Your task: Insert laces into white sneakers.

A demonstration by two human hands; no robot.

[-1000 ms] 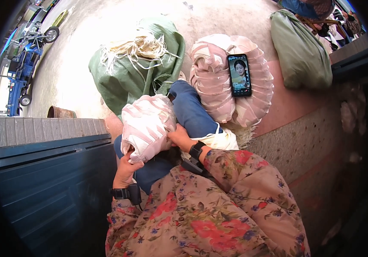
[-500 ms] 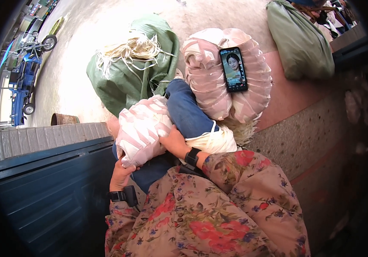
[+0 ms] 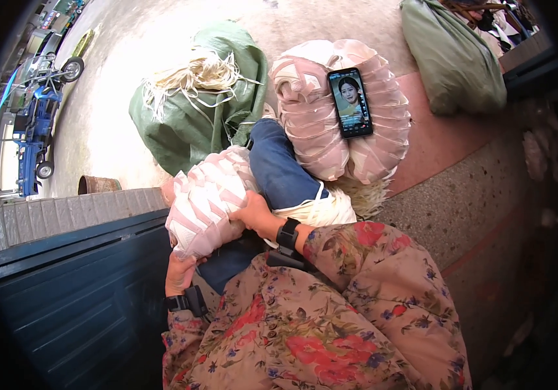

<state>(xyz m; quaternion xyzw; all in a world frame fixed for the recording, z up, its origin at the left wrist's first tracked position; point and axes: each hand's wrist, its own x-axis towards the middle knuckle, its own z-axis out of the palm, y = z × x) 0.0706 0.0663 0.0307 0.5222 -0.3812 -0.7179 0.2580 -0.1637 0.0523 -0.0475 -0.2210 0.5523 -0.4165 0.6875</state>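
Across my lap lies a thick roll of overlapping pink and white pieces, which look like fabric or soft sheet. My left hand grips its near end from below, the fingers partly hidden under it. My right hand is closed on the roll's right side, thumb on top. A bundle of cream strips is tied by my right thigh. Beyond my blue-trousered leg rests a larger pink bundle bent into two lobes, with a phone lit up on it.
A green sack stands ahead, loose cream strips heaped on it. Another full green sack is at the far right. On the left are a blue panel, a rusty bucket and a blue wheeled vehicle.
The roll has turned and shifted slightly left, and the hollow at its near end no longer shows. My right hand has moved a little left with it; the left hand still grips the near end.
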